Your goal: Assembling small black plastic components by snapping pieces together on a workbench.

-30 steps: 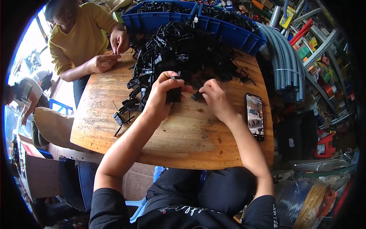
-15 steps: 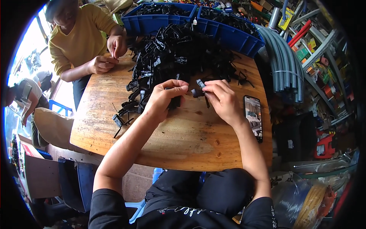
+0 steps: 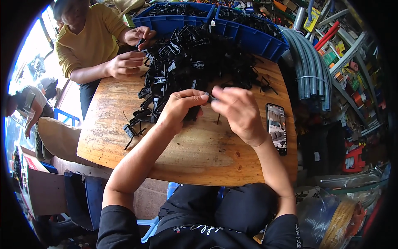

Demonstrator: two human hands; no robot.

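My left hand (image 3: pixel 180 108) and my right hand (image 3: pixel 238 111) meet over the wooden table (image 3: pixel 195 155), fingertips pinched together on a small black plastic part (image 3: pixel 210 98). A second black piece (image 3: pixel 191 114) hangs under my left palm. Just beyond my hands lies a big heap of black plastic parts (image 3: pixel 195 62). Several loose black pieces (image 3: pixel 134 126) lie to the left of my left wrist.
A smartphone (image 3: pixel 277 126) lies at the table's right edge. Two blue bins (image 3: pixel 253 39) of black parts stand at the far edge. A person in a yellow top (image 3: pixel 89 41) handles parts at the far left. Grey hoses (image 3: pixel 309 66) and cluttered shelves stand to the right.
My hands came together from the edge of the heap and drew toward me. The right hand picked up a small part and now joins it to what the left holds.
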